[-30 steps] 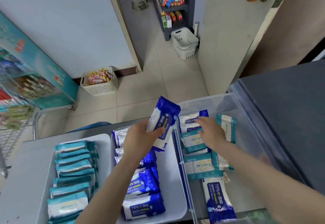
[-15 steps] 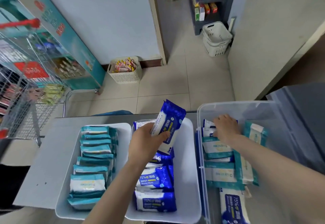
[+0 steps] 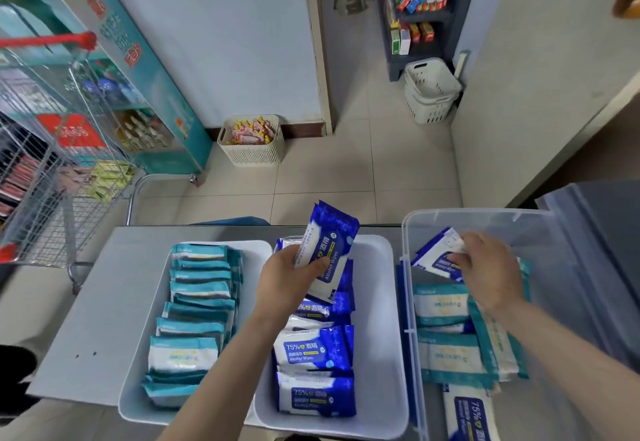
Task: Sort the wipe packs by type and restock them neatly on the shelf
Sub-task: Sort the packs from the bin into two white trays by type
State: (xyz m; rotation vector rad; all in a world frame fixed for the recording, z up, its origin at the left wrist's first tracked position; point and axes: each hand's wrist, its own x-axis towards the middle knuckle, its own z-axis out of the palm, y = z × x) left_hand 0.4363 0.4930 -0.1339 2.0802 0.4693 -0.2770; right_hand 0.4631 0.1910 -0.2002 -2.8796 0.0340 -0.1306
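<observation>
From the head view we're reading "75%" and "Alcohol Wipes" on the blue packs point(image 3: 313, 350) lined up in the middle tray point(image 3: 379, 319) — teal packs point(image 3: 199, 288) are filling the left tray point(image 3: 258, 255). The middle tray's right side is showing bare white beside the row. Our left hand point(image 3: 287, 281) is gripping a raised blue pack point(image 3: 330, 243) above that tray; our right hand point(image 3: 488, 271) is pinching another blue pack point(image 3: 434, 258) inside the clear bin point(image 3: 485, 217).
</observation>
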